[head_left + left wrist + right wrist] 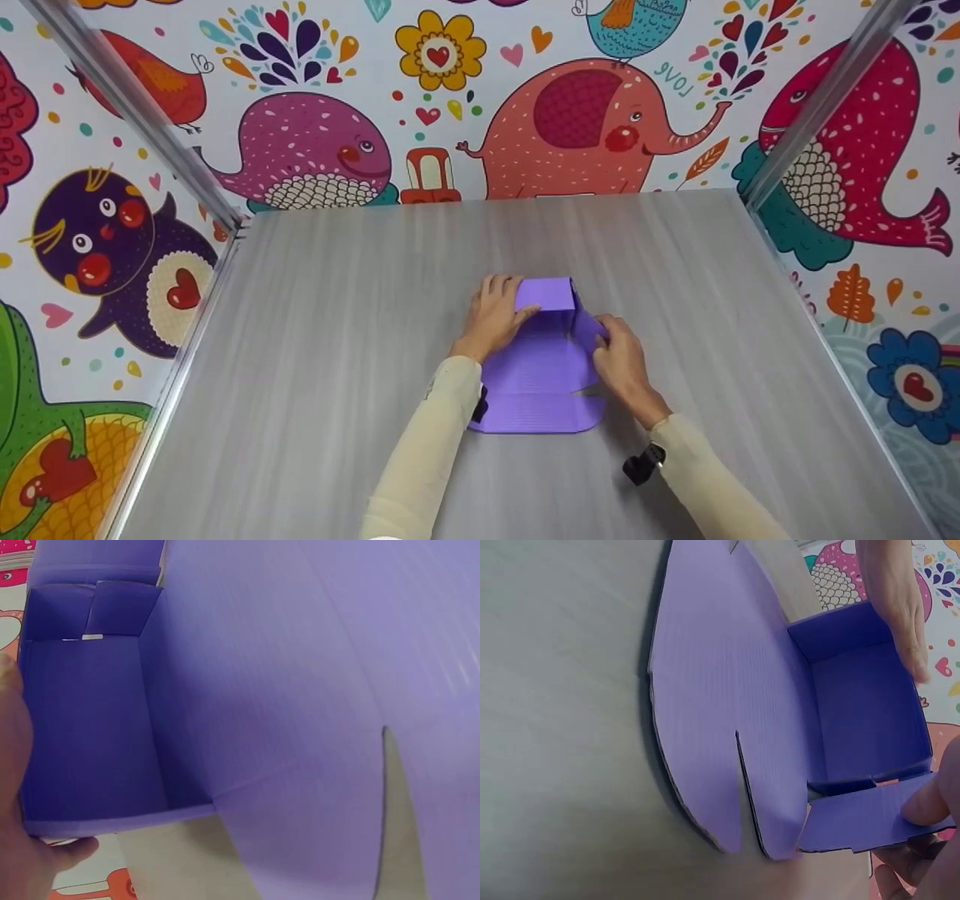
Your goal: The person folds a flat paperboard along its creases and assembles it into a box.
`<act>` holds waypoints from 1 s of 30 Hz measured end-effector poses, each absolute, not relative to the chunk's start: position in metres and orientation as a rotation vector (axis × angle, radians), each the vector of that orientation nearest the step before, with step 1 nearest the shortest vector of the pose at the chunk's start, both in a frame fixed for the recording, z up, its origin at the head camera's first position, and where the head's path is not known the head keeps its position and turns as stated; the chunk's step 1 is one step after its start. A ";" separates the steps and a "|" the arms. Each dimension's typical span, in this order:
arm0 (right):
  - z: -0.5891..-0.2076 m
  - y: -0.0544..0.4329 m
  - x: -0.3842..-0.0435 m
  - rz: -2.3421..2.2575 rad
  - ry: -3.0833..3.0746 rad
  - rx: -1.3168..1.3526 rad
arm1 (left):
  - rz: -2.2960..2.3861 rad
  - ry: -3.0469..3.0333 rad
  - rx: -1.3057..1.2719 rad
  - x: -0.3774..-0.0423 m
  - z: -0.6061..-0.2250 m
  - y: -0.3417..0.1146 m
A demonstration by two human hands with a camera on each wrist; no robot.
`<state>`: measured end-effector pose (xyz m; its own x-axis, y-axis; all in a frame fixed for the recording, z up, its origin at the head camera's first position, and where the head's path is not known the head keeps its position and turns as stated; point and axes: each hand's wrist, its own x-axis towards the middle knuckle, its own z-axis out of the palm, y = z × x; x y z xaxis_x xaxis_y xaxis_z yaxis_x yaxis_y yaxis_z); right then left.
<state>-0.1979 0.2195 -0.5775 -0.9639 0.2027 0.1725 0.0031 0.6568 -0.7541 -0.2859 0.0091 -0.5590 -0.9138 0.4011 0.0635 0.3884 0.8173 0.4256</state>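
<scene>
A purple cardboard box (536, 367), partly folded, lies on the table with its back end raised into a box shape. My left hand (491, 319) holds the left side of that raised end, thumb toward the front; the left wrist view shows this hand (19, 787) at the box's edge. On the other side, my right hand (622, 364) pinches a side flap (586, 319). Its thumb lies on the flap (855, 817) in the right wrist view, with fingers behind. A slotted flat panel (705, 690) spreads out toward the near side.
The grey wood-grain table (337, 300) extends around the box. Metal posts (135, 112) and edge rails frame it. Behind and beside it stand walls printed with cartoon animals (585, 135). A black wrist device (643, 463) hangs at the right sleeve.
</scene>
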 end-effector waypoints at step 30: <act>-0.583 0.194 -0.189 1.294 -2.585 -0.127 | 0.702 2.964 0.619 -0.282 -0.557 0.011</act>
